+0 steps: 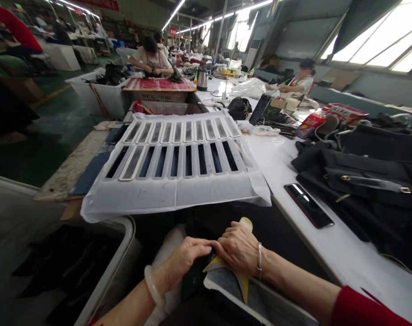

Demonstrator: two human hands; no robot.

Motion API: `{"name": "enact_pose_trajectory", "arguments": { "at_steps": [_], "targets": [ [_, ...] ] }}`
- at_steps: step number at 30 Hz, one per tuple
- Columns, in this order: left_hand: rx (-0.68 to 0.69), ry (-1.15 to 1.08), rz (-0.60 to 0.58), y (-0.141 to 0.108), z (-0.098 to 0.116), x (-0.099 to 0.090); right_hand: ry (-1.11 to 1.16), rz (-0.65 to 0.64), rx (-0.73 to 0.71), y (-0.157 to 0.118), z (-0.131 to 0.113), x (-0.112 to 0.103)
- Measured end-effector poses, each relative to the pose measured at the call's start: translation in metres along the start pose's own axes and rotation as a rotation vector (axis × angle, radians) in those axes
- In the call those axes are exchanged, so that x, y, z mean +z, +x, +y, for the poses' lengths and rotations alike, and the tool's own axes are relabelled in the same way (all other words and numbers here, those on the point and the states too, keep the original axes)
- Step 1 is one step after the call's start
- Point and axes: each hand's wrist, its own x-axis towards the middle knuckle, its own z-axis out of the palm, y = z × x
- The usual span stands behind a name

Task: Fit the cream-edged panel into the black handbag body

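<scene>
My right hand [239, 248] is closed around a tool with a rounded white-and-yellow end [246, 223] sticking out above the fist. Below the fist, yellow pointed edges [242, 286] show against a long grey panel with a white rim [224, 281], low in front of me. My left hand [181, 259] has its fingers and thumb pressed together, tips meeting my right thumb. What they pinch, if anything, is hidden. Ahead of both hands, a white sheet [178, 192] carries two rows of narrow pieces, some with white rims and some with dark slots.
At left stands a pale bin [124, 240] with dark pieces inside. On the white table [294, 240] at right lie a phone [308, 205] and black bags [362, 167]. Farther back are a metal kettle [202, 79], another bin [86, 90] and people seated at work.
</scene>
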Motion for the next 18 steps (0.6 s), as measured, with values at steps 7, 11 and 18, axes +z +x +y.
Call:
{"name": "enact_pose_trajectory", "arguments": {
  "at_steps": [7,11,18],
  "targets": [
    [-0.041,0.211,0.043,0.002,0.003,0.004,0.023,0.008,0.28,-0.025,0.019,-0.006],
    [0.04,0.307,0.041,0.003,0.007,0.015,0.042,0.021,0.414,-0.02,0.016,-0.009],
    [0.003,0.134,0.064,-0.003,-0.011,0.007,0.116,0.036,0.52,0.0,0.005,-0.02]
  ]
}}
